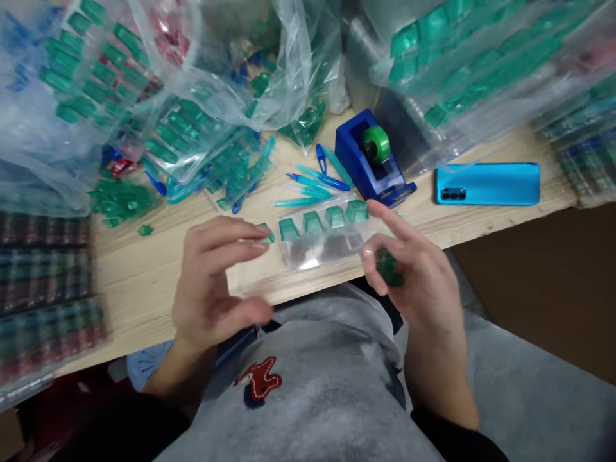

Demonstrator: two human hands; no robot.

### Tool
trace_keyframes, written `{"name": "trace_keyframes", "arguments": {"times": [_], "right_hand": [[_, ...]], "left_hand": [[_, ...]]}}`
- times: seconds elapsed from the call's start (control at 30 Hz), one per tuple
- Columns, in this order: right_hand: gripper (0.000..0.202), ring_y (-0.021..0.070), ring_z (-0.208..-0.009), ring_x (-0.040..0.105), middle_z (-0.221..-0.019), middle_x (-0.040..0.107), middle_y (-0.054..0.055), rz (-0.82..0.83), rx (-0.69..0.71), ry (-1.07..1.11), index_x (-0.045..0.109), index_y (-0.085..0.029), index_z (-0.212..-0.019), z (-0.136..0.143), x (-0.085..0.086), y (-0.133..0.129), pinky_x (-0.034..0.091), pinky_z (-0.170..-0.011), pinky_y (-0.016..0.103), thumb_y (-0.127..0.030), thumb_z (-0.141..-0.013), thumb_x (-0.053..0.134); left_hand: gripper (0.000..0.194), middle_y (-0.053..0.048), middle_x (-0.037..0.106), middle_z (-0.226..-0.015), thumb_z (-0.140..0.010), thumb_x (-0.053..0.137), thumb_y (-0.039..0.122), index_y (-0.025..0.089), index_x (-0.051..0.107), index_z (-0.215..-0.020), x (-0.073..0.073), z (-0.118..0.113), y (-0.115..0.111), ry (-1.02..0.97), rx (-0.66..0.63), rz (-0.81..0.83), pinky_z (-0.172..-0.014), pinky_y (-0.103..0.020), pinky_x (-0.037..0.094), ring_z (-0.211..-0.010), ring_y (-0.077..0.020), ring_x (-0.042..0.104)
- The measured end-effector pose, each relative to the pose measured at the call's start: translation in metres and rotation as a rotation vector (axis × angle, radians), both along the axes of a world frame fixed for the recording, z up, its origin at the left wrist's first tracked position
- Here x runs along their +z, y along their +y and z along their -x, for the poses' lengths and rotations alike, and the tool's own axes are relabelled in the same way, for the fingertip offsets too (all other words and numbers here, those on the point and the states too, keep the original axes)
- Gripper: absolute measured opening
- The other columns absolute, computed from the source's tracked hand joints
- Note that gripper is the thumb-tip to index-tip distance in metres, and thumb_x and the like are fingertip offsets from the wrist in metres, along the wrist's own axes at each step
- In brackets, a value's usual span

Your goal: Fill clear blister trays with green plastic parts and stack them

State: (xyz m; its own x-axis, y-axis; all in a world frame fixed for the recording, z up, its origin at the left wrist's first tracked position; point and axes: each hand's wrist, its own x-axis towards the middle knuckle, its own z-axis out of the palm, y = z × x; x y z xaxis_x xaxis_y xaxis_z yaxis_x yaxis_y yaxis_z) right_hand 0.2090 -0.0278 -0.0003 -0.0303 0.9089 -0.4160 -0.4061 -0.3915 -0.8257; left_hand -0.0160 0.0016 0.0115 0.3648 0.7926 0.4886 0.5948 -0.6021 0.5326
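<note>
A clear plastic tray [317,251] lies near the table's front edge, with several green translucent pieces [335,217] in a row along its far side. To its left, my left hand [221,276] is raised with fingers and thumb apart. A small green piece [265,233] shows just beyond its fingertips; whether they touch is unclear. At the tray's right end, my right hand [414,269] has its index finger stretched toward the last piece. Its other fingers curl round a dark green piece [389,267].
Behind the tray lie blue and teal sticks [312,186] and a blue tape dispenser [356,151]. A blue phone [488,184] rests at the right. Plastic bags of green pieces [178,131] crowd the back. Packed stacks [48,263] stand at the left.
</note>
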Motion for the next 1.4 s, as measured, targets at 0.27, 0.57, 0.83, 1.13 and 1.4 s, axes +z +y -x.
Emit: {"name": "trace_keyframes", "arguments": {"times": [0.27,0.57,0.83,1.13,1.4], "right_hand": [[0.052,0.0118,-0.038,0.042,-0.062,0.061,-0.004,-0.177,-0.049,-0.220,0.049,-0.030,-0.135,-0.012,0.035,-0.010,0.030,-0.036,0.027,-0.028,-0.083,0.053],[0.049,0.0121,-0.036,0.036,-0.048,0.053,-0.005,-0.337,-0.481,-0.658,0.055,-0.021,-0.118,-0.113,0.073,0.074,0.025,-0.040,0.030,-0.008,-0.071,0.044],[0.050,0.0093,-0.036,0.036,-0.046,0.049,-0.004,-0.297,-0.162,-0.679,0.065,-0.022,-0.117,-0.160,0.103,0.091,0.021,-0.043,0.031,-0.010,-0.080,0.033],[0.048,0.0083,-0.034,0.036,-0.051,0.054,-0.007,-0.202,-0.189,-0.698,0.051,-0.016,-0.133,-0.145,0.091,0.154,0.026,-0.040,0.027,-0.018,-0.085,0.046],[0.042,0.0089,-0.036,0.038,-0.048,0.049,-0.008,-0.287,-0.376,-1.029,0.054,-0.011,-0.127,-0.127,0.091,0.140,0.031,-0.041,0.026,-0.024,-0.088,0.058]], "left_hand": [[0.058,-0.003,0.059,-0.120,-0.087,0.030,0.073,0.039,0.052,-0.129,0.011,0.003,-0.001,-0.141,0.034,0.052,-0.097,-0.046,0.049,-0.112,-0.0261,0.058],[0.027,-0.005,0.059,-0.125,-0.096,0.047,0.029,0.033,0.056,-0.121,-0.027,-0.004,0.008,0.009,-0.104,0.357,-0.084,-0.032,0.056,-0.116,-0.0224,0.058],[0.022,-0.004,0.067,-0.115,-0.092,0.053,0.027,0.031,0.064,-0.111,-0.033,-0.009,0.009,-0.093,-0.064,0.511,-0.057,-0.018,0.057,-0.108,-0.0209,0.065],[0.019,-0.006,0.071,-0.106,-0.091,0.053,0.032,0.027,0.067,-0.102,-0.038,-0.018,0.018,-0.105,-0.069,0.532,-0.055,-0.020,0.057,-0.100,-0.0211,0.069],[0.019,-0.005,0.073,-0.103,-0.091,0.052,0.031,0.025,0.067,-0.100,-0.039,-0.019,0.019,-0.077,-0.060,0.517,-0.078,-0.029,0.059,-0.096,-0.0207,0.070]]}}
